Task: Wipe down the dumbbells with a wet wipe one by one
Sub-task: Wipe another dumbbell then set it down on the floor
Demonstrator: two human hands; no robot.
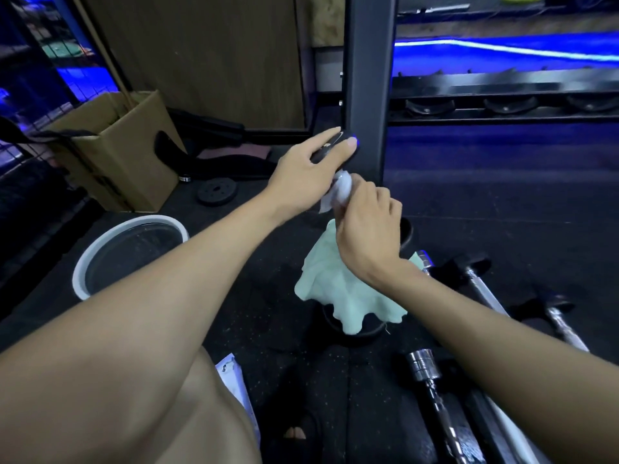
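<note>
At centre frame, the left hand (306, 177) is gripping the dumbbell (336, 145) by its upper black head, while the right hand (366, 226) just below is clutching the wet wipe (340, 190) around the handle.

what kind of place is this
Most likely a gym's free-weights corner: a dumbbell rack with empty cradles stands behind, chrome-handled dumbbells lie on speckled rubber flooring, and a loose weight plate sits near a cardboard box.
</note>
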